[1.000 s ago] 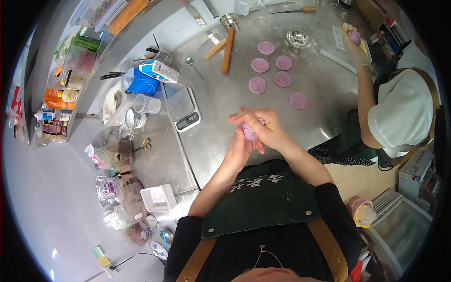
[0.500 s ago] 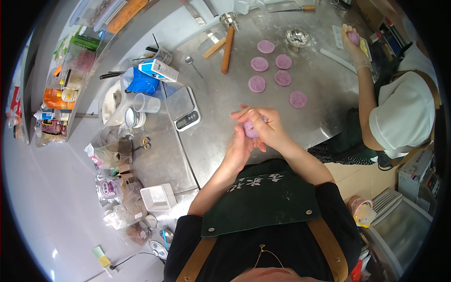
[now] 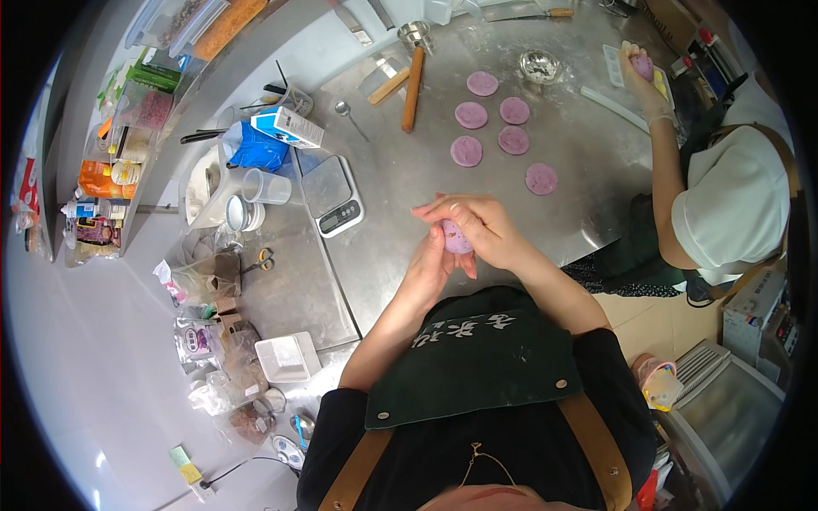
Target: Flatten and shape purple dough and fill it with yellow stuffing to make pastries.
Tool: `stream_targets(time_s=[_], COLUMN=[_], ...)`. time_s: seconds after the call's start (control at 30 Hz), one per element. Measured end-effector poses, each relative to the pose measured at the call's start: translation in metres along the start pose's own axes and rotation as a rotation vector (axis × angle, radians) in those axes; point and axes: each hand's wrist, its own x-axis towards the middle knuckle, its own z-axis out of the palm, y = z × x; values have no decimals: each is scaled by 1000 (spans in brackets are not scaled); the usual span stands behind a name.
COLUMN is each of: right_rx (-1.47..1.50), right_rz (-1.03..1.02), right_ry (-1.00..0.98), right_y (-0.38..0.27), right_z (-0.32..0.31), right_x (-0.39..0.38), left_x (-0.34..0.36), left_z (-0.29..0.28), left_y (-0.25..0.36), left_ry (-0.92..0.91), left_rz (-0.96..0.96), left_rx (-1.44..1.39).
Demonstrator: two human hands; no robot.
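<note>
A ball of purple dough point(image 3: 457, 240) is cupped between my two hands, just above the near edge of the steel table. My left hand point(image 3: 429, 266) holds it from below, thumb pressed against its side. Over its top and right side curves my right hand point(image 3: 479, 225). Darker brownish specks show on the dough's surface. Farther out on the table lie several flat purple dough discs point(image 3: 466, 151), the nearest being a lone disc point(image 3: 541, 179) to the right.
A kitchen scale point(image 3: 333, 198) stands left of my hands, by a spoon point(image 3: 351, 120). A rolling pin point(image 3: 413, 90) and a metal bowl point(image 3: 539, 66) lie farther back. On the right, a co-worker's gloved hand point(image 3: 641, 88) holds purple dough. A white plastic tub point(image 3: 287, 358) sits at lower left.
My right hand has shifted slightly over the dough ball, turning it between my palms, and more of the ball shows. The co-worker's arm has moved a little.
</note>
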Motion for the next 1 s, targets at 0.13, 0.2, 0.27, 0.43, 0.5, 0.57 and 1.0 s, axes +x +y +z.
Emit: stream_targets(time_s=[0.13,0.2,0.27,0.43,0.5,0.57,1.0], right_rx=[50,60,69,169,142,115,-185], right_rz=[-76,-23,33,-76,23,136,452], right_ry=[41,11,-14,254,312,373,505], right_y=[4,2,5,24,39,66,190], right_z=[2,0,-1,-11,-17,-19,17], right_x=[-3,-4,-5,-9,-17,-30,-81], left_x=[0,-1,0,9,13,22,51], left_z=[5,7,2,-6,-17,-34,-102], left_y=[2,5,2,-2,-10,-26,-112], left_ry=[5,40,8,42,162,272,418], left_rz=[-7,-19,-21,-64,-72,-91,-73], left_rx=[9,35,27,-38,-58,-22,1327])
